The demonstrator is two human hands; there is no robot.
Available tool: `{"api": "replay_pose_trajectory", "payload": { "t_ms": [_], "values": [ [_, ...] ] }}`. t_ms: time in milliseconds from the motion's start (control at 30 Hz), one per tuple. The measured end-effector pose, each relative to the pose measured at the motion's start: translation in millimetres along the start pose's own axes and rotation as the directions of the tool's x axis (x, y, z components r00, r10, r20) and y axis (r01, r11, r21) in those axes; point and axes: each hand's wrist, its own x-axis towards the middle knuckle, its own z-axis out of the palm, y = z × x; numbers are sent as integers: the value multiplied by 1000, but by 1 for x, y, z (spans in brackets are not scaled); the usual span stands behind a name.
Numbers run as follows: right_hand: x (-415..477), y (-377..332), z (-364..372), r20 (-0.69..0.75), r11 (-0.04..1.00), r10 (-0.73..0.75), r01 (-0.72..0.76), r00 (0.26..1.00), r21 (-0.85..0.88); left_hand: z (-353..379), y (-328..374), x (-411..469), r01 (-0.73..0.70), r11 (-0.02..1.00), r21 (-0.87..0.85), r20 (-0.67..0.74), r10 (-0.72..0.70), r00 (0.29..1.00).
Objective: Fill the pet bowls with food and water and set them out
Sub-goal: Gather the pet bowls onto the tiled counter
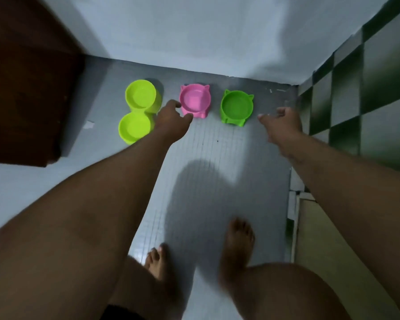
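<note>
Three pet bowls stand in a row on the grey floor by the far wall. At the left is a yellow-green double bowl (138,109), in the middle a pink bowl with ears (195,101), at the right a green bowl with ears (236,106). All look empty. My left hand (172,120) reaches down with fingers apart, its fingertips at the pink bowl's left and front rim. My right hand (283,122) hangs just right of the green bowl, fingers loosely spread, not touching it and holding nothing.
A dark wooden cabinet (26,88) stands at the left. A green-and-white checkered tiled wall (360,84) rises at the right. The white wall (194,31) is behind the bowls. My bare feet (238,239) stand on the small-tiled floor below.
</note>
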Motion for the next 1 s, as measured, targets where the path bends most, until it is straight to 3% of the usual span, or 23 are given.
{"api": "replay_pose_trajectory", "payload": {
  "t_ms": [267, 500, 700, 867, 1000],
  "values": [
    [182, 87, 110, 24, 996, 86, -86, 996, 0, 102, -67, 167, 80, 995, -55, -46, -83, 996],
    [276, 139, 168, 41, 996, 81, -82, 996, 25, 123, -76, 211, 73, 992, -101, -18, -75, 997],
    [215, 84, 164, 48, 997, 11, -14, 999, 72, 131, -88, 208, -18, 988, -150, -61, 9, 998],
    [208, 85, 161, 72, 997, -73, 71, 995, 34, 131, -90, 202, -69, 963, -260, -40, 61, 997],
    [203, 82, 161, 149, 987, 21, -44, 989, 152, 130, -91, 198, -33, 908, -417, -19, 28, 999]
  ]
}}
